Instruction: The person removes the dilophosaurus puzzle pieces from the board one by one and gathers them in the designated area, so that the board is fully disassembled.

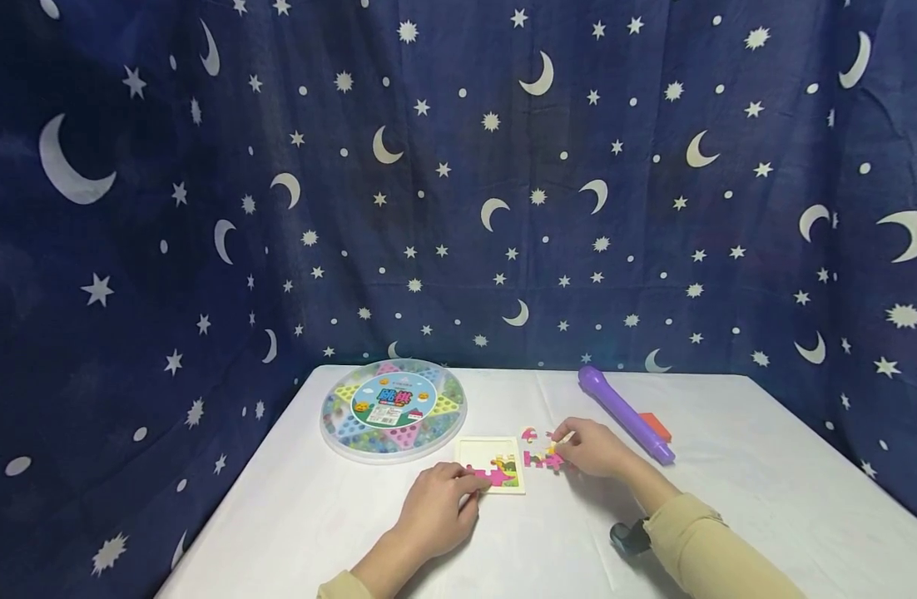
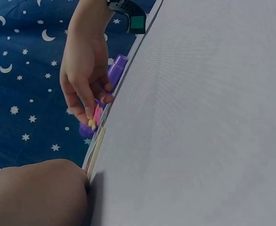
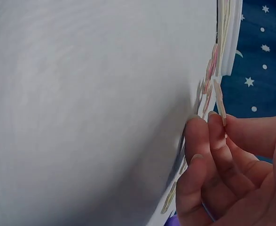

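My left hand [image 1: 439, 504] rests at the near left of a square puzzle tray [image 1: 523, 481], its fingertips on the pieces and the rim. Inside the tray, pink, yellow and green puzzle pieces [image 1: 511, 470] fill the near part, and the far part shows bare white. Just right of the tray, my right hand [image 1: 592, 446] pinches a thin puzzle piece [image 3: 220, 101] between thumb and fingertips, held above the table. The left wrist view shows that piece as pink and yellow. Loose pink pieces [image 1: 533, 459] lie below and beside the right fingertips, partly hidden by them.
A round Chinese checkers box [image 1: 394, 409] with a clear lid lies behind the tray at left. Toward the back right are a purple stick-shaped object [image 1: 625, 413] and an orange block [image 1: 656, 426]. A dark wrist strap [image 1: 629, 539] shows by the right forearm. A starry curtain [image 1: 458, 208] encloses the table.
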{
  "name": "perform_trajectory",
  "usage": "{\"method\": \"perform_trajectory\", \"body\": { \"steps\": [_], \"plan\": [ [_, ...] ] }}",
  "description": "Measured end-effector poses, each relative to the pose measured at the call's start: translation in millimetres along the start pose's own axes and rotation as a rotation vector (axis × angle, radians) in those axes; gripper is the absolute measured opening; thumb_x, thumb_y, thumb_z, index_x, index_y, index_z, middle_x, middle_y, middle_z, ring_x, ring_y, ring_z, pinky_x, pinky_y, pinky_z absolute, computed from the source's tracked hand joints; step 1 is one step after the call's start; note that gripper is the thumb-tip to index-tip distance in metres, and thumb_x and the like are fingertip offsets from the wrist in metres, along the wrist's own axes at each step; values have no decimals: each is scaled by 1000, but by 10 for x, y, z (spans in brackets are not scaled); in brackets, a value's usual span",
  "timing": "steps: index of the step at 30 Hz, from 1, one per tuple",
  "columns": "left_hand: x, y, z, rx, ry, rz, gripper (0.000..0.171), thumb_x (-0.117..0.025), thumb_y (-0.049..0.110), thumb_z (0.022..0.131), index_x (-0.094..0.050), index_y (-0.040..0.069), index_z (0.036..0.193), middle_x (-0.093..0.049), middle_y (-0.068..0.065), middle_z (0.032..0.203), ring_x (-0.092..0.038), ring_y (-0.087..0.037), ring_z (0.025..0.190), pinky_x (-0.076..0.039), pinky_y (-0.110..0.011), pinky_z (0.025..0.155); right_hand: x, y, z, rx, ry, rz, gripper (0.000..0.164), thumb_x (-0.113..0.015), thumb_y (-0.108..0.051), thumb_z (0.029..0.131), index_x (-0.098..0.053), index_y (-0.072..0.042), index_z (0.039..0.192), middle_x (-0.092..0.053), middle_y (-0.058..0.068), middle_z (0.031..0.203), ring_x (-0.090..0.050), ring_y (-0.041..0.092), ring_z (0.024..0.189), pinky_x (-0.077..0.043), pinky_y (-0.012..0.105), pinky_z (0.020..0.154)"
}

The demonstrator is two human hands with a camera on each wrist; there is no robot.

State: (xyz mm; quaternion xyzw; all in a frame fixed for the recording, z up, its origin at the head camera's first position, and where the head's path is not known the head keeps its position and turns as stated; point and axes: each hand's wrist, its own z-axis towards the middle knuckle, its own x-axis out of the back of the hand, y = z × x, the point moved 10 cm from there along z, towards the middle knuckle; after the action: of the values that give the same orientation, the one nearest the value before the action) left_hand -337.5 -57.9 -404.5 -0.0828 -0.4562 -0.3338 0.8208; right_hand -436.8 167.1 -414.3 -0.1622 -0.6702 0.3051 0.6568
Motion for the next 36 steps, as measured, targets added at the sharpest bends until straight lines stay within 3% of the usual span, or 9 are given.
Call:
{"method": "perform_trajectory", "body": {
  "steps": [11, 20, 29, 36],
  "plan": [
    [6, 3, 16, -10, 11, 3, 20, -71, 17, 90, -81, 25, 106, -69, 3, 96, -65, -17, 91, -54, -42, 82, 42, 82, -41, -35, -14, -65, 12, -72, -15, 94, -66, -9, 102, -62, 3, 81, -59, 18, 63, -47, 33, 60],
    [-18, -20, 16, 5, -13, 1, 19, -71, 19, 92, -81, 26, 107, -68, 5, 95, -64, -17, 91, -53, -41, 81, 57, 113, -69, -55, -22, -132, 13, -77, -18, 92, -66, -12, 94, -61, 3, 81, -57, 18, 68, -48, 32, 61],
    [-20, -21, 5, 3, -26, 24, 18, -71, 20, 92, -80, 25, 108, -67, 4, 96, -64, -17, 91, -53, -42, 81, 20, -86, -55, 20, -7, -141, 12, -76, -17, 92, -65, -13, 91, -59, 0, 75, -55, 17, 66, -46, 33, 61],
    [-109, -12, 3, 14, -107, 44, 21, -65, 29, 99, -75, 28, 117, -62, 5, 102, -60, -16, 98, -51, -42, 86, -93, -299, 11, 84, -9, -120, 11, -77, -15, 91, -66, -16, 91, -63, -5, 84, -57, 14, 70, -48, 34, 67]
  ]
}}
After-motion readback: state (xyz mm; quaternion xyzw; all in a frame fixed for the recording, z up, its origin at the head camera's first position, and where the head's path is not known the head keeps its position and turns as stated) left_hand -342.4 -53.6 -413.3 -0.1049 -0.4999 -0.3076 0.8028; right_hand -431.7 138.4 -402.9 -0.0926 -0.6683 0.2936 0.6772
